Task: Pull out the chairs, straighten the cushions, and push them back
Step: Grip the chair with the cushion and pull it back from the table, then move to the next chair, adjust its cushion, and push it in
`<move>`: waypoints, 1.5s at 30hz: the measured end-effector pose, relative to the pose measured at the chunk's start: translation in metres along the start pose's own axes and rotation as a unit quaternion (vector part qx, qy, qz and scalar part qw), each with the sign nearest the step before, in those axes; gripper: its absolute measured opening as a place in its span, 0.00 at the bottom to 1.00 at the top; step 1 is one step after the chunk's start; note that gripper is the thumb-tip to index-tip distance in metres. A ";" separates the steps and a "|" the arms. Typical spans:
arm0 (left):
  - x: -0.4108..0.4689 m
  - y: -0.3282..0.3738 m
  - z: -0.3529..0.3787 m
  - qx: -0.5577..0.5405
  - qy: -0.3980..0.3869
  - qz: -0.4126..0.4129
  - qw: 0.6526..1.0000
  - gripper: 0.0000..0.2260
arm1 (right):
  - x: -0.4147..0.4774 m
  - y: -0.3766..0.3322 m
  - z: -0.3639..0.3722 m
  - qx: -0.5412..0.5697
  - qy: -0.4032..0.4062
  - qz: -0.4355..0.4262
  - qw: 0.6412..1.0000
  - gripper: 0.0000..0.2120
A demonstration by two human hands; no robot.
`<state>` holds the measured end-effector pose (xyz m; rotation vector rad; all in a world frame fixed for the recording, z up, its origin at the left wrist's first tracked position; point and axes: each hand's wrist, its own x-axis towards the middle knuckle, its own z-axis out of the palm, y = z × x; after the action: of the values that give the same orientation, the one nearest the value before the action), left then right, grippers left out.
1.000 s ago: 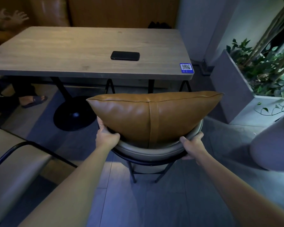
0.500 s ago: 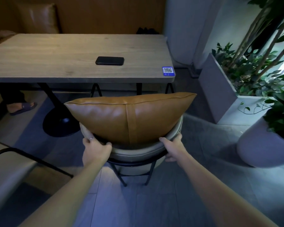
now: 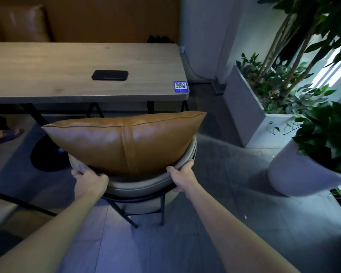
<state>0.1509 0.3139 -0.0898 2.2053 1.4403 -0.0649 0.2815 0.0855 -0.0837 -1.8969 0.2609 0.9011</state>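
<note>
A round-backed chair (image 3: 140,187) with a grey padded rim and black metal legs stands just in front of the wooden table (image 3: 47,66). A tan leather cushion (image 3: 124,142) stands upright inside the chair back, its top edge level. My left hand (image 3: 90,183) grips the chair rim on the left side. My right hand (image 3: 182,177) grips the rim on the right. The seat is hidden behind the cushion and backrest.
A black phone (image 3: 110,75) and a blue QR sticker (image 3: 180,86) lie on the table. A grey planter box (image 3: 242,107) and a round pot (image 3: 295,174) with plants stand to the right. Another chair's black armrest (image 3: 18,202) sits at the left. A person's sandalled foot (image 3: 4,134) rests under the table.
The chair with its cushion has slid forward toward the table, both hands still holding the rim. The view has shifted to the right, showing more plants.
</note>
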 end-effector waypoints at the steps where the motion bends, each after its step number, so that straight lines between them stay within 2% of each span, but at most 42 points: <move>1: 0.000 0.000 0.001 -0.002 -0.001 0.001 1.000 0.27 | 0.000 -0.001 0.000 0.001 0.001 0.002 1.000 0.52; 11: 0.001 -0.012 -0.002 -0.035 -0.037 0.023 0.998 0.38 | -0.005 -0.005 0.006 0.020 0.036 0.022 0.999 0.51; 13: 0.001 -0.015 -0.008 -0.032 -0.046 0.038 0.998 0.38 | -0.013 -0.011 0.003 -0.055 0.051 0.030 0.997 0.48; 15: 0.000 -0.016 -0.020 -0.010 -0.051 0.050 0.997 0.37 | -0.024 -0.021 -0.003 -0.246 0.078 0.023 0.966 0.37; 18: -0.003 -0.017 -0.048 0.016 -0.033 0.077 0.996 0.33 | -0.040 -0.039 -0.005 -0.453 0.104 -0.028 0.885 0.22; 20: -0.008 -0.018 -0.073 0.010 -0.016 0.098 0.995 0.30 | -0.053 -0.052 -0.001 -0.513 0.111 -0.059 0.849 0.18; 23: -0.020 -0.026 -0.115 -0.006 0.016 0.126 0.992 0.29 | -0.079 -0.073 0.015 -0.551 0.095 -0.097 0.823 0.15; 25: -0.030 -0.035 -0.148 -0.006 0.044 0.140 0.989 0.29 | -0.102 -0.091 0.034 -0.573 0.066 -0.126 0.807 0.16; 29: -0.054 -0.059 -0.218 0.027 0.122 0.157 0.980 0.29 | -0.158 -0.131 0.085 -0.568 0.047 -0.235 0.787 0.23; 35: -0.090 -0.105 -0.340 0.073 0.224 0.178 0.955 0.29 | -0.272 -0.192 0.160 -0.506 0.071 -0.438 0.740 0.20; 39: -0.121 -0.137 -0.421 0.075 0.281 0.207 0.934 0.28 | -0.357 -0.218 0.197 -0.469 0.111 -0.546 0.685 0.22; 45: -0.174 -0.207 -0.509 0.044 0.330 0.239 0.912 0.27 | -0.479 -0.213 0.245 -0.406 0.201 -0.641 0.620 0.25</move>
<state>-0.2214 0.4515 0.3289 2.7359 1.1476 0.8740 -0.0574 0.3041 0.3314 -2.3072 -1.3568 -0.5505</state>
